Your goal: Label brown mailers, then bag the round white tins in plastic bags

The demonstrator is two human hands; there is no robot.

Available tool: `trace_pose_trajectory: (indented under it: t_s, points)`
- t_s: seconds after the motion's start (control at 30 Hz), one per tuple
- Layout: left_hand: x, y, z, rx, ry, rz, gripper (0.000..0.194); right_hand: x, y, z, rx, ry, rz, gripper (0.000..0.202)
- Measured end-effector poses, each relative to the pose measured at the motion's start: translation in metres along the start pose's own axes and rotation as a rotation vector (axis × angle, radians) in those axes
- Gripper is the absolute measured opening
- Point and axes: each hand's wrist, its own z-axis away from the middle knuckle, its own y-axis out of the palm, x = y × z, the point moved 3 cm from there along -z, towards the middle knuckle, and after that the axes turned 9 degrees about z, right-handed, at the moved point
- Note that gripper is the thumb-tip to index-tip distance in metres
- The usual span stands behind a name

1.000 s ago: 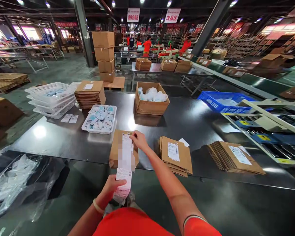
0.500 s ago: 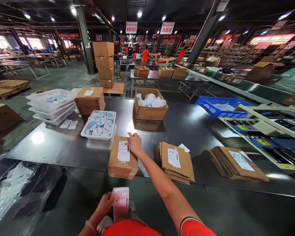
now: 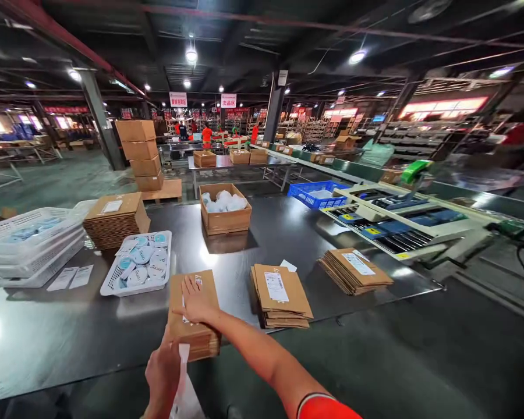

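My right hand (image 3: 196, 301) lies flat with its fingers stretched out on top of a stack of flat brown cardboard cartons (image 3: 181, 334). A white label on the top carton is mostly hidden under it. Close to the stack's front left corner, my left hand (image 3: 162, 371) is closed on a white strip of labels (image 3: 186, 393), which hangs down below the table edge. To the right stand a second stack of flat cartons (image 3: 284, 291) and a third stack (image 3: 353, 270), each with a white label on top.
Left of the stack is a white basket of round packets (image 3: 142, 262), with stacked white baskets (image 3: 30, 250) and more flat cartons (image 3: 116, 218) beyond. An open carton of wrapped items (image 3: 225, 212) stands further back. A blue crate (image 3: 317, 195) and a roller conveyor (image 3: 388, 224) are at right.
My view has turned to the right. My right hand has gone from the label's right edge to lying flat over it. My left hand has risen with the strip to the stack.
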Motion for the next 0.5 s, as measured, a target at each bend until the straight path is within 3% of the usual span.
trace_pose_trajectory:
  t_s: [0.1,0.17,0.27,0.33,0.4,0.5]
  points:
    - [-0.002,-0.004,0.000,0.000,0.010,0.074,0.056,-0.044,-0.028,0.010,-0.072,0.306,-0.013,0.077]
    - [-0.005,0.004,0.003,0.016,0.014,0.117,0.054,-0.070,-0.034,0.028,-0.137,0.483,-0.057,0.072]
    - [-0.016,0.026,0.012,0.087,0.128,0.236,0.051,-0.094,-0.029,0.057,-0.112,0.600,-0.152,0.057]
    - [-0.020,0.039,0.018,0.102,0.253,0.432,0.053,-0.111,-0.034,0.075,-0.091,0.634,-0.174,0.043]
    - [-0.013,0.044,0.021,0.102,0.327,0.671,0.054,-0.138,-0.055,0.095,-0.127,0.691,-0.164,0.041]
    - [0.012,0.044,0.025,0.186,0.278,0.892,0.057,-0.192,-0.105,0.126,-0.210,0.803,-0.110,0.048]
